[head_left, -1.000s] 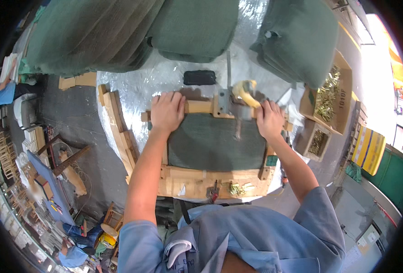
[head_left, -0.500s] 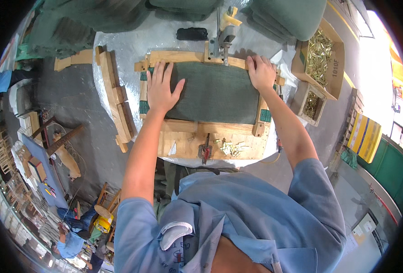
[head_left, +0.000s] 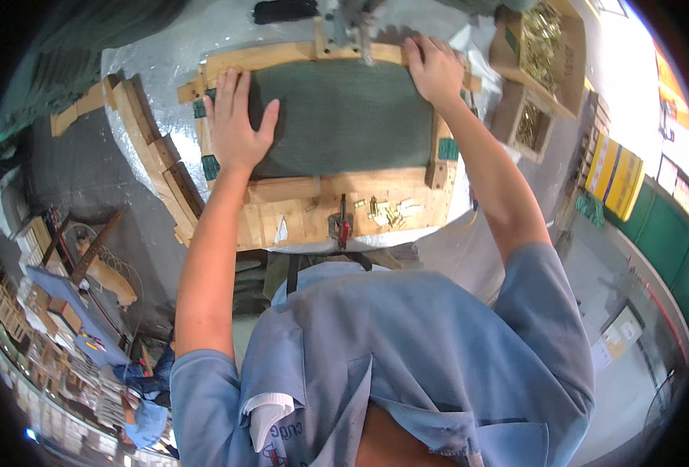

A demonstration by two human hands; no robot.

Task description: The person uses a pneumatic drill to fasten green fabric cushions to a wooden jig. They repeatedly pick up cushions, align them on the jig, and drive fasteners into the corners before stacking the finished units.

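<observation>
A dark green fabric-covered panel (head_left: 340,117) lies flat inside a wooden frame jig (head_left: 282,189) in front of me. My left hand (head_left: 238,136) rests on the panel's left edge, fingers stretched toward the far side and thumb spread; it holds nothing. At the far right corner, my right hand (head_left: 439,74) lies over the panel and the far rail, thumb apart, fingertips reaching past the rail. A blurred metal clamp (head_left: 360,27) sits at the middle of the far rail. Near the front edge is a red-handled toggle clamp (head_left: 344,226).
Loose brass fittings (head_left: 395,214) lie right of the toggle clamp. Boxes of brass parts, a larger carton (head_left: 569,58) and a smaller box (head_left: 533,128), stand at right. Wooden strips (head_left: 148,159) lie along the table's left side. A black object (head_left: 284,10) lies beyond the jig.
The whole view has shifted, so the table and jig appear higher and further left. Both hands keep about the same places on the panel and frame.
</observation>
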